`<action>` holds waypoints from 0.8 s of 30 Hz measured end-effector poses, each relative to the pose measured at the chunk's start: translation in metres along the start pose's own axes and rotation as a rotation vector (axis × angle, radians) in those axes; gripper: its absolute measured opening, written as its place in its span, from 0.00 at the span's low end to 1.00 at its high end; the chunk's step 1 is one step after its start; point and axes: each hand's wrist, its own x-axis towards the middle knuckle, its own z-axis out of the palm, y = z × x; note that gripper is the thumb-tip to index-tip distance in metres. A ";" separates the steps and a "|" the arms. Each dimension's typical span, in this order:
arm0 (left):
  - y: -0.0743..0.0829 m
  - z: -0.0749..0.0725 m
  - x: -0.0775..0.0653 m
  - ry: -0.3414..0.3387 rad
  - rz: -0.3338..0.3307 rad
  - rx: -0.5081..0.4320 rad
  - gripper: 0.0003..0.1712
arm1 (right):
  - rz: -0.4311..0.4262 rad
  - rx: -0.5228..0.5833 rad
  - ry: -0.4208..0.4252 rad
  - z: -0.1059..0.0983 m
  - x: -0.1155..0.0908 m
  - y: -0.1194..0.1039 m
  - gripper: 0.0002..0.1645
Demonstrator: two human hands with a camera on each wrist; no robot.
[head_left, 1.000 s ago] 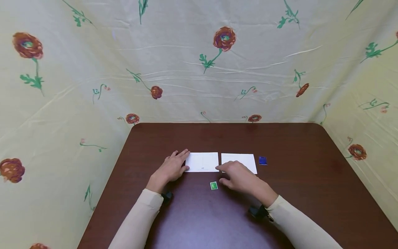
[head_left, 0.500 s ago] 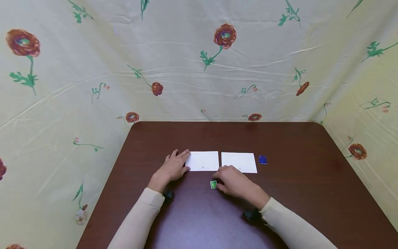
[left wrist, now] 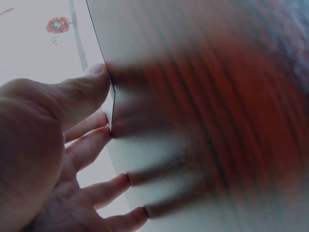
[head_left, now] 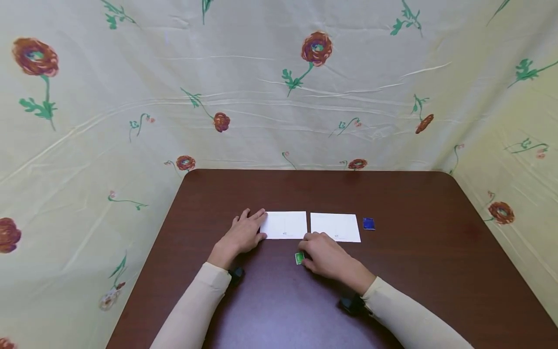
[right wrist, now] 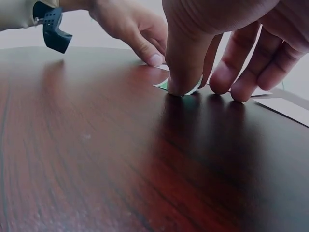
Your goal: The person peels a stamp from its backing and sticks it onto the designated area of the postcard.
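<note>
Two white postcards lie side by side on the brown table (head_left: 244,194). My left hand (head_left: 241,236) rests at the left edge of the left postcard (head_left: 284,224), its fingers spread and thumb touching the near corner. Just below the gap between the postcards, my right hand (head_left: 329,257) pinches a small green stamp (head_left: 298,259) with a white border. In the right wrist view the stamp (right wrist: 163,84) curves up between thumb and fingers, partly hidden by the thumb (right wrist: 185,72). The right fingertips overlap the lower left corner of the right postcard (head_left: 334,225).
A small dark blue square (head_left: 368,224) lies to the right of the right postcard. Floral cloth (head_left: 261,97) hangs behind and at both sides of the table. A dark wrist device (head_left: 352,305) sits under the right forearm.
My right hand has drawn back from over the postcards to the stamp, its fingers closing on the stamp's right edge. The left hand stays at the left postcard.
</note>
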 end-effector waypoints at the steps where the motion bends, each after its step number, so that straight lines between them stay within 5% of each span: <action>1: 0.000 0.000 0.000 -0.004 -0.002 0.000 0.39 | 0.003 0.001 -0.001 0.000 0.000 0.000 0.06; 24: -0.001 0.002 -0.001 -0.020 -0.020 -0.032 0.40 | 0.002 0.015 0.070 -0.015 0.015 0.000 0.09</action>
